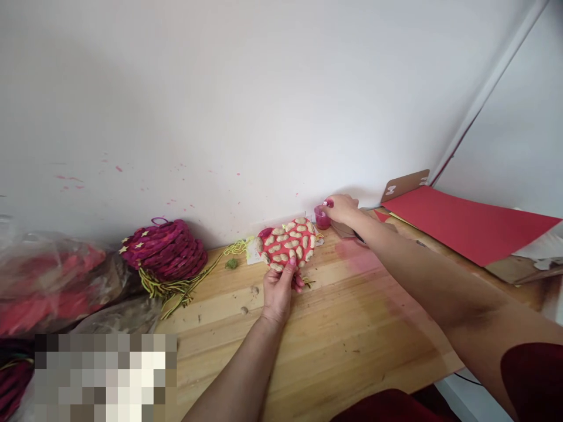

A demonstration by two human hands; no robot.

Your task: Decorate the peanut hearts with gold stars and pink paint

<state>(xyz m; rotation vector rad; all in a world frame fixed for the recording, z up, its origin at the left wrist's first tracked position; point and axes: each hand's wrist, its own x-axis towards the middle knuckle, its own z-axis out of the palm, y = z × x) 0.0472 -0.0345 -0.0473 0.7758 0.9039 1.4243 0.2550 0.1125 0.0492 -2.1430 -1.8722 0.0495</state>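
Note:
My left hand [281, 287] is closed on the lower edge of a red heart-shaped piece [288, 243] covered with peanut shells, its thumb on the front. The piece is tilted up over the wooden table [325, 328]. To its right, my right hand [343, 209] reaches to a small clear cup [322, 219] with pink-purple contents. Its fingers are pinched together at the cup's rim, around something small and pale that I cannot make out. A pale card with yellow string lies behind the heart piece.
A purple yarn bundle [169, 249] with yellow-green cords stands at the left, beside plastic bags [57, 281] of red material. A green clump [231, 264] lies near the wall. Red sheets [470, 223] and a brown card [407, 184] are at the right.

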